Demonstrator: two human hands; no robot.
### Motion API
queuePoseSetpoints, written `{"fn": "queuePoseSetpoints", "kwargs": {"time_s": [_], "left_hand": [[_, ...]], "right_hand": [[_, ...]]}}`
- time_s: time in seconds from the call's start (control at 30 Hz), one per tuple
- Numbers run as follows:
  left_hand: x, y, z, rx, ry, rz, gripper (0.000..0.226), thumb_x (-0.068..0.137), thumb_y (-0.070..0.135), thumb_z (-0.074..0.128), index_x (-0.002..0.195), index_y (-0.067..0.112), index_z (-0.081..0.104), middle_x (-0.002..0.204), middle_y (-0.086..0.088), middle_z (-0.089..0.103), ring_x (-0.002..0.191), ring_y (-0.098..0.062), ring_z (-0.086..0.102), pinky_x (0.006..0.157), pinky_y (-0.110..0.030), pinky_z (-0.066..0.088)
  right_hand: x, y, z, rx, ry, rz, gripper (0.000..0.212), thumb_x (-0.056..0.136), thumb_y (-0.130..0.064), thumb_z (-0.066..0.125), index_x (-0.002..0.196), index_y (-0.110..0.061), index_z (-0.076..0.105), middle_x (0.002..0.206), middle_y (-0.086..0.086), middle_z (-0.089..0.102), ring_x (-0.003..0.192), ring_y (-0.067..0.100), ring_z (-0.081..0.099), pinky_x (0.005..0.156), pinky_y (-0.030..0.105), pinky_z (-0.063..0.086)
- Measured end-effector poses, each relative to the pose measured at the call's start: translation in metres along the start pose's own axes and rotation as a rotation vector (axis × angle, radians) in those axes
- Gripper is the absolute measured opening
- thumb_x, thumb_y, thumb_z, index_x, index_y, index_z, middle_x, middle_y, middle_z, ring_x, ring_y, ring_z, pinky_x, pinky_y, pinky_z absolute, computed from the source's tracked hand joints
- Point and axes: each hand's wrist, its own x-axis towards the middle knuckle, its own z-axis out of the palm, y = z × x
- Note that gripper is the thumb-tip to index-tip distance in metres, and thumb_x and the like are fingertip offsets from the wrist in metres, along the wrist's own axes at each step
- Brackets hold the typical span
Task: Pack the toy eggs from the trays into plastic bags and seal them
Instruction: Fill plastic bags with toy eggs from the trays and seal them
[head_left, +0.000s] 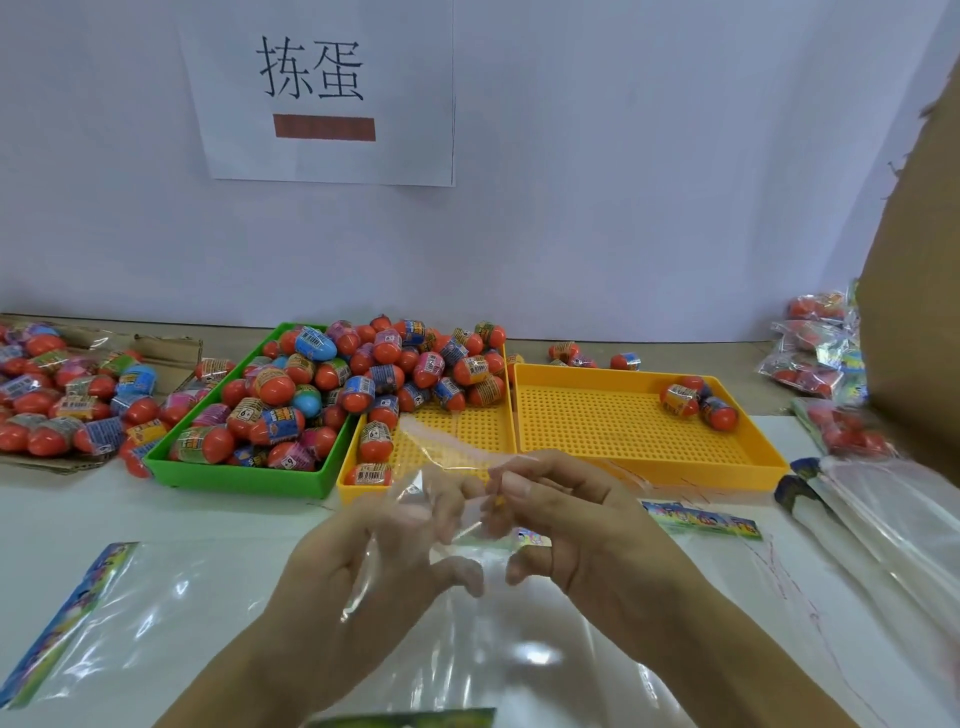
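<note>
Near the centre, the left hand (363, 561) and the right hand (576, 525) pinch the mouth of a clear plastic bag (467, 613) between curled fingers, above a white table (156, 514). Beyond them stand a green plastic tray (244, 480) heaped with orange toy eggs (270, 410), a yellow perforated tray (447, 436) half covered in eggs, and a second yellow perforated tray (623, 426) holding two eggs at its far right corner. A flat clear bag with a colourful header (104, 613) lies near left.
</note>
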Motion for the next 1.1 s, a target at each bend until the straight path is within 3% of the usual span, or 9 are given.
{"fn": "queuePoseSetpoints", "kwargs": {"time_s": [0.1, 0.2, 0.3, 0.37, 0.6, 0.73, 0.8, 1.0, 1.1], "left_hand": [[0.005, 0.011, 0.005, 0.216, 0.14, 0.103, 0.039, 0.027, 0.026, 0.089, 0.045, 0.012, 0.057, 0.106, -0.019, 0.055, 0.105, -0.035, 0.056, 0.07, -0.039, 0.059], [-0.004, 0.017, 0.0, 0.576, 0.214, 0.41, 0.018, 0.049, 0.025, 0.068, 0.052, 0.021, 0.051, 0.12, -0.014, 0.054, 0.12, -0.038, 0.053, 0.091, -0.054, 0.055], [-0.015, 0.018, -0.012, 1.344, 0.115, 0.67, 0.025, 0.07, 0.033, 0.064, 0.07, 0.027, 0.039, 0.129, -0.001, 0.05, 0.124, -0.031, 0.046, 0.094, -0.037, 0.043], [-0.013, 0.015, -0.014, 1.613, 0.029, 0.636, 0.034, 0.072, 0.04, 0.067, 0.074, 0.03, 0.034, 0.131, 0.009, 0.047, 0.128, -0.023, 0.04, 0.089, -0.034, 0.04], [-0.008, -0.002, -0.012, 1.727, -0.151, 0.463, 0.046, 0.07, 0.071, 0.069, 0.091, 0.068, 0.028, 0.134, 0.017, 0.039, 0.127, -0.004, 0.034, 0.083, -0.019, 0.036], [-0.009, -0.002, -0.012, 1.782, -0.174, 0.5, 0.044, 0.072, 0.074, 0.068, 0.098, 0.051, 0.041, 0.141, 0.011, 0.036, 0.129, -0.004, 0.033, 0.087, -0.023, 0.039], [-0.008, -0.005, -0.012, 1.82, -0.175, 0.496, 0.044, 0.073, 0.075, 0.067, 0.098, 0.042, 0.054, 0.143, 0.008, 0.034, 0.13, -0.009, 0.037, 0.089, -0.031, 0.047], [-0.009, -0.005, -0.013, 1.803, -0.128, 0.548, 0.054, 0.07, 0.072, 0.071, 0.094, 0.043, 0.033, 0.143, 0.01, 0.032, 0.129, -0.002, 0.032, 0.084, -0.018, 0.036], [-0.008, -0.005, -0.011, 1.808, -0.129, 0.575, 0.05, 0.069, 0.066, 0.076, 0.094, 0.041, 0.04, 0.14, 0.008, 0.037, 0.125, -0.01, 0.042, 0.088, -0.031, 0.046]], "right_hand": [[0.002, 0.002, -0.002, -0.123, 0.119, 0.016, 0.03, 0.071, -0.025, 0.08, 0.1, -0.019, 0.076, 0.091, 0.0, 0.067, 0.073, 0.014, 0.064, 0.054, 0.028, 0.051], [0.003, 0.001, -0.001, -0.095, 0.164, 0.062, 0.041, 0.071, -0.039, 0.083, 0.097, -0.01, 0.07, 0.093, 0.005, 0.065, 0.072, 0.018, 0.061, 0.051, 0.03, 0.048], [0.002, -0.004, 0.002, -0.112, 0.099, 0.107, 0.059, 0.067, -0.061, 0.069, 0.091, -0.008, 0.068, 0.086, 0.007, 0.065, 0.069, 0.021, 0.062, 0.048, 0.031, 0.048], [0.001, -0.006, 0.003, -0.193, 0.032, 0.147, 0.066, 0.068, -0.068, 0.064, 0.092, -0.007, 0.068, 0.085, 0.009, 0.067, 0.07, 0.024, 0.064, 0.048, 0.031, 0.05], [-0.004, 0.002, -0.001, -0.479, 0.054, 0.249, 0.01, 0.087, -0.017, 0.07, 0.081, -0.01, 0.067, 0.074, 0.009, 0.07, 0.06, 0.021, 0.065, 0.048, 0.029, 0.048], [-0.001, 0.0, 0.0, -0.384, 0.053, 0.289, 0.046, 0.075, -0.055, 0.074, 0.095, -0.014, 0.068, 0.083, 0.005, 0.071, 0.071, 0.025, 0.069, 0.045, 0.029, 0.05], [-0.002, -0.002, 0.0, -0.379, 0.058, 0.301, 0.051, 0.07, -0.06, 0.076, 0.101, -0.021, 0.067, 0.087, 0.002, 0.073, 0.076, 0.028, 0.073, 0.047, 0.033, 0.053], [-0.004, 0.007, -0.003, -0.595, 0.126, 0.233, 0.036, 0.078, -0.005, 0.066, 0.107, -0.026, 0.059, 0.084, 0.009, 0.067, 0.066, 0.025, 0.069, 0.051, 0.039, 0.056], [-0.003, 0.01, -0.002, -0.559, 0.103, 0.249, 0.043, 0.074, -0.011, 0.067, 0.111, -0.029, 0.058, 0.083, 0.005, 0.065, 0.066, 0.026, 0.068, 0.05, 0.039, 0.055]]}}
